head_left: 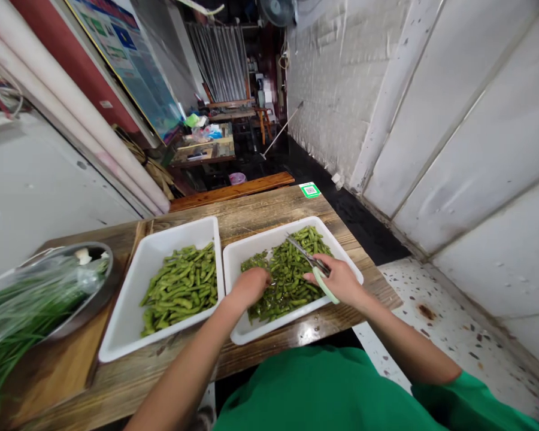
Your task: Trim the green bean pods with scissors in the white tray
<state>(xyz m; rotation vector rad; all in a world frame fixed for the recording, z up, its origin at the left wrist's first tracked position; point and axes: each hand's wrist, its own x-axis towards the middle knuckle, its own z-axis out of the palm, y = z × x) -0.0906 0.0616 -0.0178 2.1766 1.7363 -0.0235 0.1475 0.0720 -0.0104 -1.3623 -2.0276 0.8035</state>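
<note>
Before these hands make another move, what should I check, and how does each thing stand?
1. Scissors in hand: ok, the right hand holds them by the handles.
2. Blades pointing away from the body: ok, they point over the right tray.
3. Left hand apart from the blades: ok, there is a gap between.
4. Left fingertips holding a pod: cannot tell, they are hidden.
5. Left tray fully on the table: ok, beside the right tray.
6. Tabletop dry: probably not ok, the front edge looks shiny and wet.
</note>
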